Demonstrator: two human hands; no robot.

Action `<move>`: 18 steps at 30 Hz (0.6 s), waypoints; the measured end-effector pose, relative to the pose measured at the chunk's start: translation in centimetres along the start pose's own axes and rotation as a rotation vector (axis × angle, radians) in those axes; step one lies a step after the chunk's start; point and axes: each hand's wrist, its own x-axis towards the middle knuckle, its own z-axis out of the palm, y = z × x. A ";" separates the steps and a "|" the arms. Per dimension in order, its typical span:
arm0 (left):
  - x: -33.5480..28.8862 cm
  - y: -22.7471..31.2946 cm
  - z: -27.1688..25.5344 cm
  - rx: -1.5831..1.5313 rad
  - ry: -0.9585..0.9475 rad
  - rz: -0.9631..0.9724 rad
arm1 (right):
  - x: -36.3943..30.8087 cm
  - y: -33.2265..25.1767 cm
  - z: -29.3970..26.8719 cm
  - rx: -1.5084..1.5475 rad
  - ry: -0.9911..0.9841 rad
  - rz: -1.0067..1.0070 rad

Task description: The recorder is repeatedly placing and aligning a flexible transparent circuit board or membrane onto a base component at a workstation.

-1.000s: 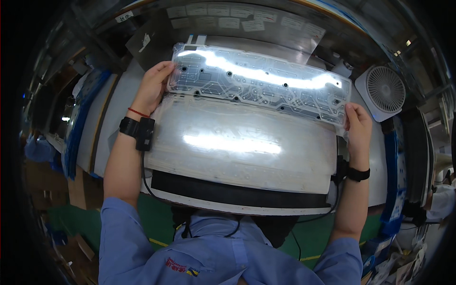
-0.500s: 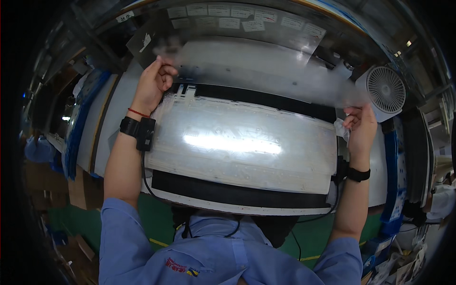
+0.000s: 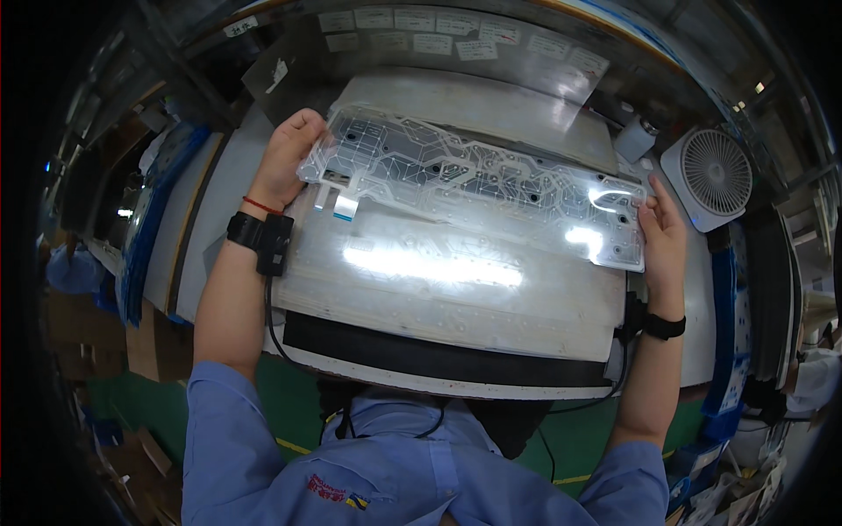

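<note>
A clear keyboard membrane sheet (image 3: 465,171) with pale printed traces and a short tail hangs over the back of the bench mat, stretched between my hands. Its upper left end is pinched by my left hand (image 3: 294,153), fingers closed at the corner. My right hand (image 3: 662,223) grips the right end, thumb on the edge and index finger pointing up. Below it lies a stack of similar translucent sheets (image 3: 456,307), with a bright glare across its middle. The membrane covers the stack's far edge.
A white fan (image 3: 712,171) stands at the back right, beside a small bottle (image 3: 636,136). A metal panel (image 3: 373,44) with paper labels rises behind. Blue bins (image 3: 728,351) flank the right side. A black mat (image 3: 421,351) shows along the bench's front edge.
The blurred sheet between my hands has come nearer, lower, and now appears sharp over the stack's far part. My right hand has turned slightly, its index finger raised.
</note>
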 end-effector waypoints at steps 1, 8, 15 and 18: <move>0.1 0.1 1.2 0.012 0.057 0.010 | 0.0 0.2 -0.2 -0.018 0.001 0.020; 0.3 1.7 5.2 0.030 0.222 -0.044 | -0.1 -0.4 -0.3 0.081 0.051 0.006; 0.2 1.0 3.4 0.220 0.144 -0.232 | 0.1 -0.4 0.0 0.164 0.072 -0.028; 0.3 1.4 4.4 0.227 0.183 -0.231 | 0.0 -0.5 0.0 0.174 0.066 -0.034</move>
